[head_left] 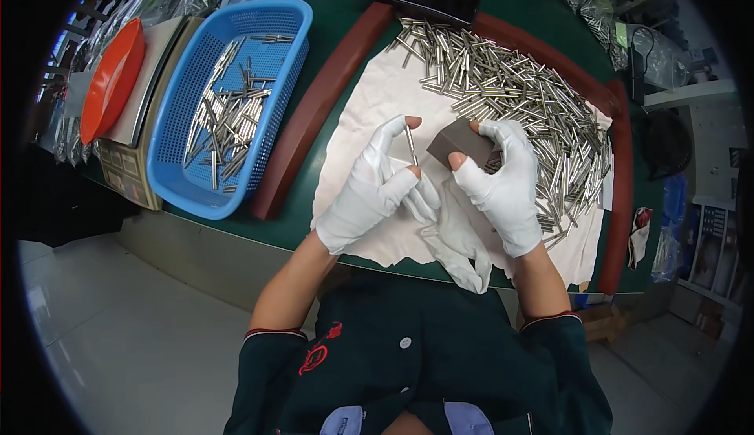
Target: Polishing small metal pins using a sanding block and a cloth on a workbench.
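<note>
The left hand (365, 187) has its grip clamped, thumb and finger, on a metal pin (411, 146), long axis running roughly near edge to far edge of the desk (334, 18). Just right, apart, the right hand (506, 191) grips a brown block (457, 144). Loose pins (503, 81) spread toward the far right corner; a reddish-brown bar (314, 109) separates the left hand from the blue basket (275, 132).
</note>
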A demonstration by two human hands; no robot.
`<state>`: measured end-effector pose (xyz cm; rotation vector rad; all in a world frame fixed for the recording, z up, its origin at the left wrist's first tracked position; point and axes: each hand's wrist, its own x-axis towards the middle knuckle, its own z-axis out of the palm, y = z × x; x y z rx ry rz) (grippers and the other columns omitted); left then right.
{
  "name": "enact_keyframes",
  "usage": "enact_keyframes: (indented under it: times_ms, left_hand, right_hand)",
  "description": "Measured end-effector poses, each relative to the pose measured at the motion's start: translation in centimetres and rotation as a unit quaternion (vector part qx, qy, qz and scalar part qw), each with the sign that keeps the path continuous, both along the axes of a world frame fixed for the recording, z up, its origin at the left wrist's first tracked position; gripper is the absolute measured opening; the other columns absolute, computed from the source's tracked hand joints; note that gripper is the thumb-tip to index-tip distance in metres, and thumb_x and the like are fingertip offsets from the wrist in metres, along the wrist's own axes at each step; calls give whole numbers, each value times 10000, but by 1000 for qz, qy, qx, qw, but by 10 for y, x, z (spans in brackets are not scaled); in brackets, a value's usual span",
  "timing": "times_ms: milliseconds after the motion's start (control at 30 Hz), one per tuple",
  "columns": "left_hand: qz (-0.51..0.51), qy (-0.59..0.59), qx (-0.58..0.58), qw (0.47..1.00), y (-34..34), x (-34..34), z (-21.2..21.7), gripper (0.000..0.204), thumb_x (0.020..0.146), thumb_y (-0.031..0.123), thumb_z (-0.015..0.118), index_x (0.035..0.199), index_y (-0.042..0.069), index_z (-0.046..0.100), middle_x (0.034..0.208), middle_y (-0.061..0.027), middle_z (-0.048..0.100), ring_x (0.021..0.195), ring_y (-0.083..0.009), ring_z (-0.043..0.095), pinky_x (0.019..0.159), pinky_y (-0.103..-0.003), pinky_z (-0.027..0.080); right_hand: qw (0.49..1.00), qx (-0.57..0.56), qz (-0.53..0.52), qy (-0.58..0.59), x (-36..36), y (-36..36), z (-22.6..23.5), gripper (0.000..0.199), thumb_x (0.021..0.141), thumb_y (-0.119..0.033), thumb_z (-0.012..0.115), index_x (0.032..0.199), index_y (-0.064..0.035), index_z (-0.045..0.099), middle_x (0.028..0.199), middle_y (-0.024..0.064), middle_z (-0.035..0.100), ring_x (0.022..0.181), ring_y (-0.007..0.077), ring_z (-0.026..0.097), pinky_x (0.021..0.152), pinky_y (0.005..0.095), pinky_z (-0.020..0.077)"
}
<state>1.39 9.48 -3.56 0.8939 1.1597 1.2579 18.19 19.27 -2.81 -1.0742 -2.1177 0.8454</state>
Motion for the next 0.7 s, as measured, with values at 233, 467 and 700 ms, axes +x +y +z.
enact_keyframes:
  times_ms: [233,467,700]
  left_hand:
    - [15,14,-6,1000,-1,1,-2,520,900,-15,463,1392,32,301,693,-107,654,636,-136,639,631,-247,499]
    - [43,125,39,990,-4,7,-9,518,883,-51,475,1383,42,375,1102,-92,581,690,-77,587,675,-236,494]
    - [13,90,40,995,-4,7,-1,578,867,-47,529,1410,46,355,1289,-74,477,764,-43,550,736,-194,462]
  right_hand:
    - [999,-37,6,10,-5,-5,3,505,643,-280,775,993,52,628,987,161,593,901,273,611,810,347,500]
    - [1000,-23,19,1,-5,-1,0,534,619,-285,792,1010,44,635,985,158,590,892,270,607,794,351,498]
    - [999,-33,4,5,0,4,0,528,603,-275,797,997,36,634,964,148,591,886,270,602,770,361,494]
